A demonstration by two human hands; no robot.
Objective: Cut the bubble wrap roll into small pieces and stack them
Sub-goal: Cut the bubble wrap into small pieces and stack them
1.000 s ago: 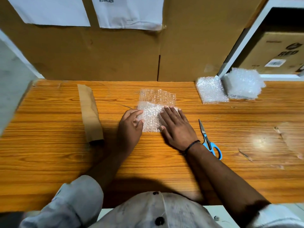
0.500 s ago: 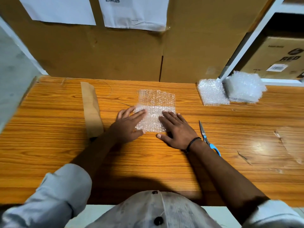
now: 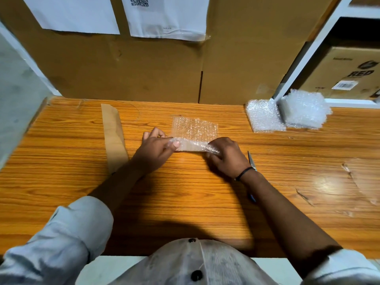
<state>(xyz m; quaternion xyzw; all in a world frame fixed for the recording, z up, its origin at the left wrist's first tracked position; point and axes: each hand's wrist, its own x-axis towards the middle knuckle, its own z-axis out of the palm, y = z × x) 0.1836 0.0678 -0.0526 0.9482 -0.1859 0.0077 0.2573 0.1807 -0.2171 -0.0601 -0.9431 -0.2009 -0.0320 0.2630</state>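
Left hand [image 3: 158,147] pinches the left end of the bubble wrap piece [image 3: 195,130], thumb on top. Right hand [image 3: 228,156] grips the right end, fingers curled under. The near edge is lifted off the table and curls over into a band whose long axis runs left-right. The far half lies flat on the wood-grain table [image 3: 185,202], mid-table, clear with small round bubbles, roughly rectangular.

Scissors [image 3: 251,161] lie just right of the right wrist, mostly hidden. The steel blade points away from the person, with a bit of blue handle below the forearm. A black band sits on the right wrist.

Two stacks of cut bubble wrap sit at far right: flat stack [image 3: 264,117] and a taller, puffier stack [image 3: 306,112], touching. A brown paper strip [image 3: 114,138] lies left, long axis near-far.

A cardboard box [image 3: 349,75] on the white shelf reads "RED", with a barcode label; the smaller print is illegible. A white sheet [image 3: 164,17] on the cardboard wall shows a QR code.
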